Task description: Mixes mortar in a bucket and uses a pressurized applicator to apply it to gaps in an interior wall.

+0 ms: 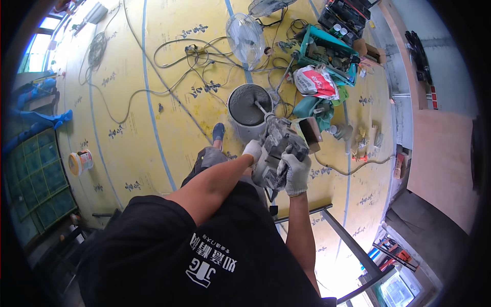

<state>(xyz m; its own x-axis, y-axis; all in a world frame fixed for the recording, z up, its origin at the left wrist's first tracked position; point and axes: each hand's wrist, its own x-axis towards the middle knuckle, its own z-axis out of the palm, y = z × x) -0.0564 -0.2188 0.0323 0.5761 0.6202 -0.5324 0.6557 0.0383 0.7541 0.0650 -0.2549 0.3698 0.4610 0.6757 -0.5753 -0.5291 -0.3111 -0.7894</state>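
A dust-caked power mixer [280, 143] is held in front of my body, its metal shaft [262, 108] slanting down into wet grey mortar [246, 106]. The mortar fills much of a round bucket [237, 132] on the floor. My left hand [252, 150], in a pale work glove, is closed against the near left side of the mixer; part of its grip is hidden. Wrapped round the mixer's rear handle is my right hand [296, 173], also gloved. The paddle end is sunk out of sight in the mortar.
Yellow sheeting [123, 153] covers the floor, with loose cables [169, 91] across it. Beyond the bucket stands a fan [245, 41]. To the right are a red-and-white bag [316, 83], a teal tool crate [327, 53] and an open cardboard box [309, 132]. A white tub [81, 162] is at left.
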